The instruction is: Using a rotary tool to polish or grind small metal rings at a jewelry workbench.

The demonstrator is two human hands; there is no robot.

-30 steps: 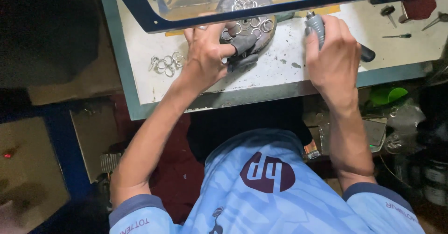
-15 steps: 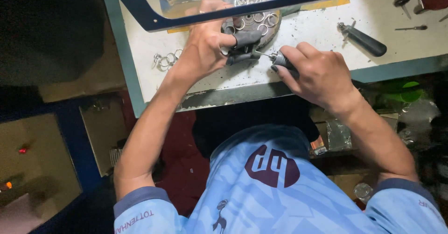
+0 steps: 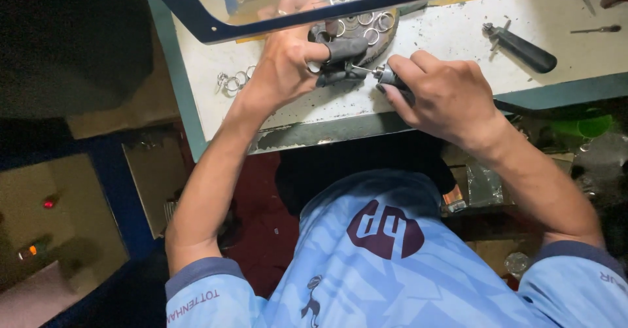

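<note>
Two hands meet at the near edge of the worn white bench [image 3: 458,73]. The left hand [image 3: 288,66] is clenched around a small dark clamp-like holder [image 3: 340,56], pressing it against the front of a round dark block [image 3: 366,7] strewn with silver rings [image 3: 366,27]. The right hand [image 3: 445,96] grips a slim rotary handpiece [image 3: 387,75], its fine tip pointing left into the holder's nose — whatever is pinched there is too small to make out, probably one ring.

Doing this well seems to depend on bracing: the left wrist looks planted on the bench, and the holder should stay seated on the block so the work cannot chatter. The right fingers choke up close to the tip, which suits light, controlled strokes rather than pressure. Keeping the tip's contact in sight matters, since the blue-framed clear shield [image 3: 275,24] cuts across the far side of the left hand.

More loose rings [image 3: 232,81] lie on the bench to the left, and a black-handled tool [image 3: 523,43] rests apart on the right, untouched.
</note>
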